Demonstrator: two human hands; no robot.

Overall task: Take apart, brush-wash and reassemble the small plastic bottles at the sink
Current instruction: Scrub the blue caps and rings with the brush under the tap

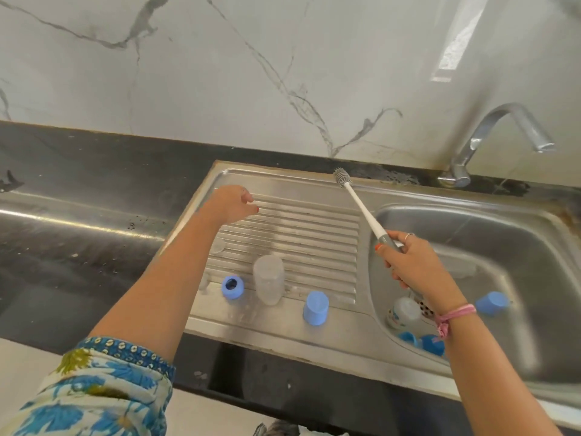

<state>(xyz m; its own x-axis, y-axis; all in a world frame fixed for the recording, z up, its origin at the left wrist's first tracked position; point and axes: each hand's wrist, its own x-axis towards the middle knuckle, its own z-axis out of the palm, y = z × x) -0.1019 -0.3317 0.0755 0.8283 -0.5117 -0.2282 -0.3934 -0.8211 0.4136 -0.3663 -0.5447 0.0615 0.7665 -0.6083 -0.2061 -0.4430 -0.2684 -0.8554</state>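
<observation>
My right hand grips the grey handle of a long white bottle brush, whose grey bristle head points up toward the back of the draining board. My left hand hovers over the ribbed draining board with its fingers loosely curled and nothing in it. A clear bottle body stands upside down on the board. Beside it lie a blue screw ring and a blue cap. In the sink basin lie another clear bottle, a blue cap and two blue parts.
A chrome tap stands behind the basin at the right. A dark stone counter runs to the left of the sink. A marble wall rises behind. A small clear part lies on the board near my left forearm.
</observation>
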